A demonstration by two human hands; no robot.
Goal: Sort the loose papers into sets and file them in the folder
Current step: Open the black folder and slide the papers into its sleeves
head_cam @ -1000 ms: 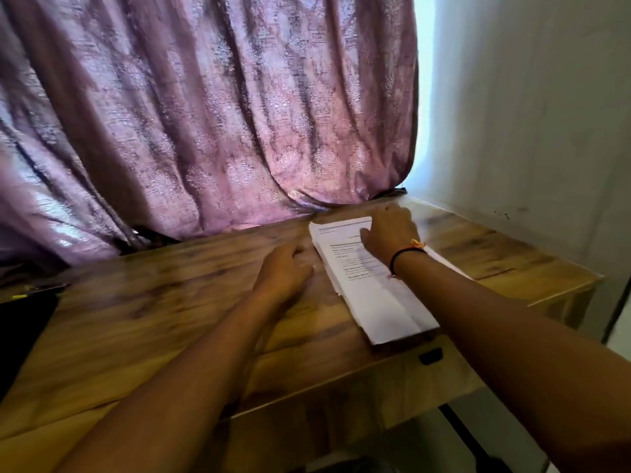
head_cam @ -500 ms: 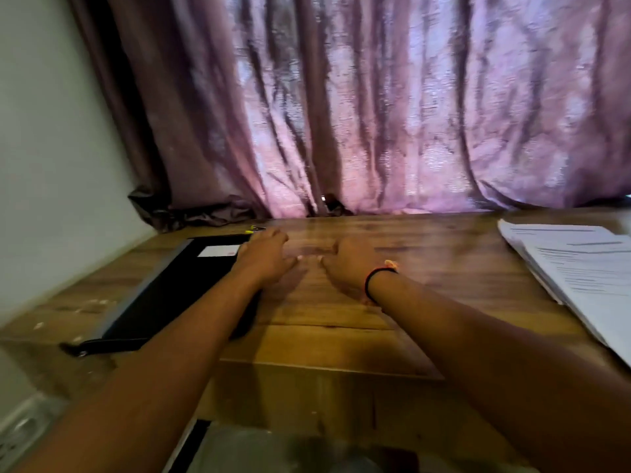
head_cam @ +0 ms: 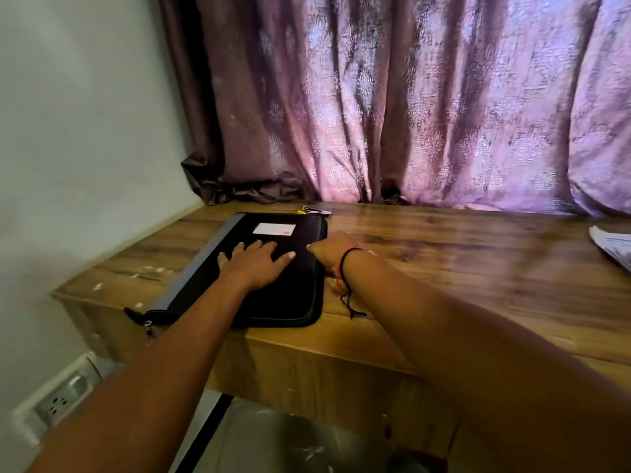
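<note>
Left hand (head_cam: 254,264) flat on folder (head_cam: 293,295), right hand (head_cam: 329,250) at its edge

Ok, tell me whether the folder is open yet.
No: the black folder lies flat and closed on the table, with the left hand resting flat on its cover.

Papers (head_cam: 613,245) cut off at the right edge — small items (head_cam: 312,210) behind the folder (head_cam: 293,291) too tiny to identify
</note>
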